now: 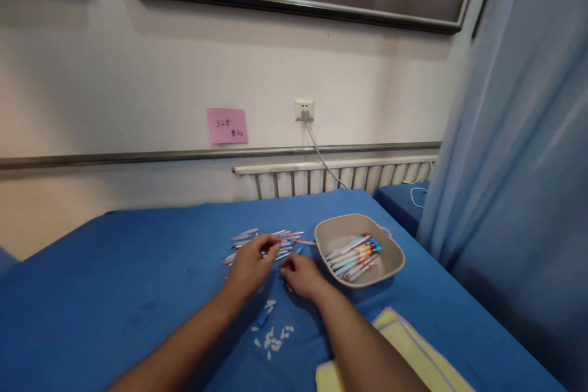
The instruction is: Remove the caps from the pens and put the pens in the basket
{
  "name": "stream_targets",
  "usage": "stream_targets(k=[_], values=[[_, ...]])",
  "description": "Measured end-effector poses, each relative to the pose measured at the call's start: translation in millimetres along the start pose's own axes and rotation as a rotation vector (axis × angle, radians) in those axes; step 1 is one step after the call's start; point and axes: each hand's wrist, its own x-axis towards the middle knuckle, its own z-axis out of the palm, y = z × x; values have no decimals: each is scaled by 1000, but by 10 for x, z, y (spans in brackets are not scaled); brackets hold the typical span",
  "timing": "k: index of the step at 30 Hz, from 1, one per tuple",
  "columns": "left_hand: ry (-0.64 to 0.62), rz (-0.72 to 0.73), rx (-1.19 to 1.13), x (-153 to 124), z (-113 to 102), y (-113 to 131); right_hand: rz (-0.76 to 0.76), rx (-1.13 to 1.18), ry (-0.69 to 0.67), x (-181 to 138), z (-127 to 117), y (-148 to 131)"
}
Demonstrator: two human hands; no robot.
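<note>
My left hand point(252, 263) rests on the blue tablecloth point(114, 294) with its fingers curled over the near edge of a loose pile of pens point(275, 240). My right hand point(301, 274) lies just to its right, fingers bent inward and pinched near the same pile; what it grips is too small to name. To the right, a beige basin point(390, 257) holds several blue and orange pens point(353, 255). Between my forearms lie several small white caps point(272, 340) and one blue piece point(264, 316).
A folded yellow cloth point(404, 349) lies at the near right of the table. Behind the table are a white radiator point(340, 177), a wall socket with a cable point(304, 110) and a pink note point(226, 125). A pale blue curtain point(514, 165) hangs at the right.
</note>
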Motion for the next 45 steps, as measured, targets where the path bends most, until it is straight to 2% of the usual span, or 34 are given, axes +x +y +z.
stream_targets(k=[4, 6, 8, 12, 16, 21, 24, 27, 29, 34, 41, 45], values=[[226, -283, 57, -504, -429, -831, 25, 73, 31, 3, 109, 74], [292, -380, 71, -651, -513, -1063, 21, 105, 46, -5, 114, 116], [296, -387, 79, -700, -523, -1150, 13, 130, 62, -20, 108, 147], [122, -220, 70, -656, -417, -1084, 11, 145, 130, -41, 83, 189], [22, -13, 147, -629, -301, -995, 22, 116, 193, -30, 61, 243], [-99, 101, 215, -586, -216, -977, 0, 46, 203, -49, 58, 255], [-151, 104, 249, -555, -192, -975, -65, -43, 203, -97, 51, 182], [-178, 75, 270, -547, -189, -962, -250, -273, 169, -151, 44, 67], [-186, 70, 250, -553, -194, -952, -311, -404, 123, -184, 41, -8], [-172, 17, 147, -575, -198, -951, -268, -588, 80, -256, 32, -131], [-133, -74, 12, -588, -197, -982, -288, -562, 78, -300, 38, -212], [-156, -47, -61, -596, -180, -969, -331, -502, 20, -334, 104, -245]])
